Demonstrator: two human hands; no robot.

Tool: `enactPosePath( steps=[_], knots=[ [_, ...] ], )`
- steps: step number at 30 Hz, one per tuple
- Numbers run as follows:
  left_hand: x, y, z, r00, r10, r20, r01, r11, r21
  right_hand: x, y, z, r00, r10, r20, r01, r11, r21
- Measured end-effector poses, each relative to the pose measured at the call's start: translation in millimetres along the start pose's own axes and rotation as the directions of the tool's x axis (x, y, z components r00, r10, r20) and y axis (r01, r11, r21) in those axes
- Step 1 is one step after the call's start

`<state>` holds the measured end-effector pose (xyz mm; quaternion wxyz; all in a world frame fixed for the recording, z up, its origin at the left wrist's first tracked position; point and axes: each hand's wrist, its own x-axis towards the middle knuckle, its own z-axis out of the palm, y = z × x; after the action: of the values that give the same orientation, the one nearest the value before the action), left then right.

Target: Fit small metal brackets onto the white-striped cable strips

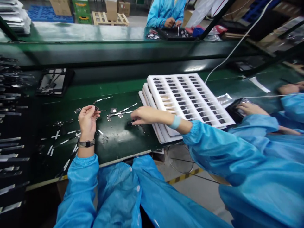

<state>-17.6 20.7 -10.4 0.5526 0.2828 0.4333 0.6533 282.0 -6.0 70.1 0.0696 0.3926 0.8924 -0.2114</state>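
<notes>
My left hand is raised over the green bench, thumb and fingers pinched on a small dark electronic part with a thin flex cable. My right hand is low over the bench, its fingers curled together beside a small black piece; whether they grip it is blurred. Between the hands lie flat parts with long silvery flex strips. Under and left of my left hand are scattered white strips and small dark parts.
A stack of white foam trays holding dark parts stands right, beneath my right forearm. Black holders with strips line the left edge. A black tray sits behind. A co-worker's hand is at right; another person works opposite. A white cable hangs down.
</notes>
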Motion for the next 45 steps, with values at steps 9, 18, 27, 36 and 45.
enactPosePath(
  steps=[9, 18, 27, 36, 45],
  knots=[
    [5, -2, -3.7, 1.0, -0.016, 0.005, 0.015, 0.999, 0.051, 52, -21, 14, 0.995, 0.099, -0.008, -0.099, 0.995, 0.019],
    [3, -3, -2.7, 1.0, -0.005, 0.02, 0.005, 1.0, 0.029, -58, 82, -75, 0.753, 0.367, -0.546, -0.374, 0.922, 0.105],
    [6, -5, -3.8, 1.0, -0.001, 0.002, 0.001, 1.0, 0.03, -81, 138, -39, 0.795, 0.448, -0.409, -0.526, 0.845, -0.097],
    [6, -5, -2.4, 1.0, -0.015, -0.022, 0.016, 1.0, 0.024, -72, 125, -43, 0.851, 0.416, -0.321, -0.517, 0.769, -0.375],
    [5, -3, -3.7, 0.998, -0.054, -0.043, 0.054, 0.999, -0.001, -91, 124, -57, 0.829, 0.442, -0.343, -0.545, 0.774, -0.321]
  ],
)
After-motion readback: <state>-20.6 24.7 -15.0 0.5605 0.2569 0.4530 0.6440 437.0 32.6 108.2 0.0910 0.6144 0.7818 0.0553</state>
